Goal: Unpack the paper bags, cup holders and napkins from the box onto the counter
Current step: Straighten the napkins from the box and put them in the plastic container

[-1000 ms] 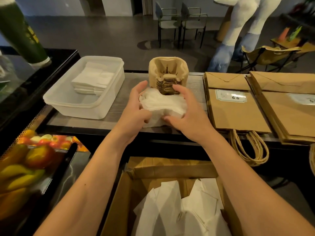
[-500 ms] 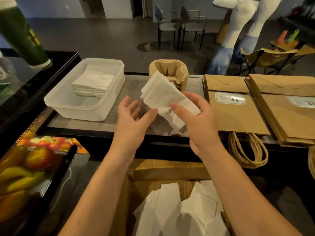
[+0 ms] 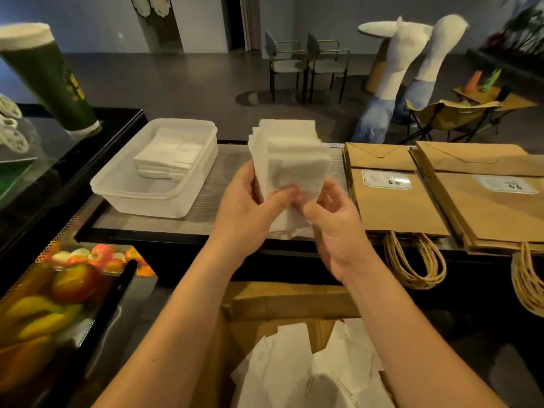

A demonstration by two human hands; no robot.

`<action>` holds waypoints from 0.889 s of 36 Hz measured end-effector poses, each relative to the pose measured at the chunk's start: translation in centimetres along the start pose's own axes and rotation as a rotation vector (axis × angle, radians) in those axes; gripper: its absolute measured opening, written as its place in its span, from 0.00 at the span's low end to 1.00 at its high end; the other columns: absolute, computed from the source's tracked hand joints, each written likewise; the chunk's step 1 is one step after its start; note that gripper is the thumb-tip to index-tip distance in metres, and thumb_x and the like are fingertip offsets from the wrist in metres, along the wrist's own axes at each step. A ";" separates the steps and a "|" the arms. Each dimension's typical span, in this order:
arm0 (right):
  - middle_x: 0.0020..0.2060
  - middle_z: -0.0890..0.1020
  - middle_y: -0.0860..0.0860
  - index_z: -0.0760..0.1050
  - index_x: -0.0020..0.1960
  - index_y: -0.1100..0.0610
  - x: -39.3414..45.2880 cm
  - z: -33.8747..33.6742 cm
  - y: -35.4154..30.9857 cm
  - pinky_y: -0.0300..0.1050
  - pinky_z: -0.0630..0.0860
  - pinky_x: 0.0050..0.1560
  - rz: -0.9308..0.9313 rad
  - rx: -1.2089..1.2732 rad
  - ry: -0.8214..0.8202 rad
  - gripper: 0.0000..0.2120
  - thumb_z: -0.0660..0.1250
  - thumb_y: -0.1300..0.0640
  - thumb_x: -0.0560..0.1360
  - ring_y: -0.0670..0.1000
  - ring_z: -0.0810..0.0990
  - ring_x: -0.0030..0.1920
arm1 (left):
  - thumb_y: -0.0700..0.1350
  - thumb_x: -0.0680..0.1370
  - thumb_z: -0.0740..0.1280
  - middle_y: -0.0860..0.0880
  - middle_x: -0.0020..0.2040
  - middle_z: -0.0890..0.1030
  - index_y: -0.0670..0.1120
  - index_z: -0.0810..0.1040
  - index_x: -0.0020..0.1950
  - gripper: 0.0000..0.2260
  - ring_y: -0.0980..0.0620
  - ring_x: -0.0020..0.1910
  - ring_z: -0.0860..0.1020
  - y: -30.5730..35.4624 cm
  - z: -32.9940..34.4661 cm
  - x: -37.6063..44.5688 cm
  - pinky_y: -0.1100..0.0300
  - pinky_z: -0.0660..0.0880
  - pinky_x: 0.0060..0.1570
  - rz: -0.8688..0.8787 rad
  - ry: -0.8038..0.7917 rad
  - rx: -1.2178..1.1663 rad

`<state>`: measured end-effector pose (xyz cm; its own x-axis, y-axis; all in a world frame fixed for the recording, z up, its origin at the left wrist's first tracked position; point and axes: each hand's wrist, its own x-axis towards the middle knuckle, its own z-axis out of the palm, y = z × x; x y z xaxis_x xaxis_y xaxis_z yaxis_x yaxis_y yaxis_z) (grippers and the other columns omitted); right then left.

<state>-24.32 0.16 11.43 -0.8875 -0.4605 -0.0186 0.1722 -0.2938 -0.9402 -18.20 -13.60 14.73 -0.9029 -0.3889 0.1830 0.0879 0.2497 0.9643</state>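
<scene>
Napkins [image 3: 290,160] now raised upright above counter [image 3: 206,201], hiding the cup holders; left hand [image 3: 250,207] and right hand [image 3: 335,219] fingers pinch the stack's lower edge. Paper bags [image 3: 394,207] labelled "66".

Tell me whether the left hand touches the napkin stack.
Touching. The head view shows the left hand gripping the napkin stack, thumb pressed across its front.

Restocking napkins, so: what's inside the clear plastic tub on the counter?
The plastic tub holds a stack of folded white napkins toward its far end; the near end looks bare. Anything beneath the stack is covered.
</scene>
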 end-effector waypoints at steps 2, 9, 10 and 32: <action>0.62 0.82 0.51 0.71 0.71 0.48 0.9 -1.4 -0.6 0.60 0.79 0.65 0.036 -0.031 -0.087 0.36 0.79 0.62 0.68 0.53 0.81 0.64 | 0.52 0.74 0.76 0.63 0.59 0.79 0.60 0.70 0.68 0.25 0.65 0.58 0.78 0.3 -1.4 1.1 0.64 0.77 0.55 0.068 -0.115 0.174; 0.66 0.73 0.43 0.59 0.79 0.43 3.3 -2.6 -1.8 0.47 0.79 0.63 0.092 -0.390 -0.255 0.53 0.84 0.60 0.62 0.49 0.78 0.63 | 0.60 0.72 0.75 0.57 0.60 0.78 0.60 0.67 0.71 0.30 0.53 0.58 0.77 1.3 -3.2 4.8 0.49 0.76 0.58 0.093 -0.490 0.886; 0.64 0.72 0.41 0.60 0.78 0.43 3.5 -2.6 -1.8 0.41 0.79 0.60 0.079 -0.477 -0.254 0.51 0.84 0.59 0.64 0.46 0.77 0.62 | 0.61 0.72 0.75 0.57 0.60 0.78 0.60 0.68 0.71 0.30 0.54 0.57 0.76 1.2 -3.0 5.3 0.48 0.76 0.58 0.104 -0.520 0.944; 0.58 0.70 0.34 0.63 0.67 0.43 4.9 -1.4 0.5 0.25 0.74 0.50 -0.165 -0.719 -0.222 0.34 0.80 0.59 0.71 0.34 0.72 0.57 | 0.34 0.65 0.68 0.49 0.71 0.71 0.62 0.56 0.77 0.46 0.47 0.65 0.77 -4.5 -2.4 1.9 0.50 0.78 0.62 -0.188 -0.080 -0.168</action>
<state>-29.18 -1.03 10.40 -0.7581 -0.6372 0.1386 -0.3427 0.2085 -0.9160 -19.26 -17.58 11.21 -0.9398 -0.3416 -0.0118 -0.0223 0.0267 0.9994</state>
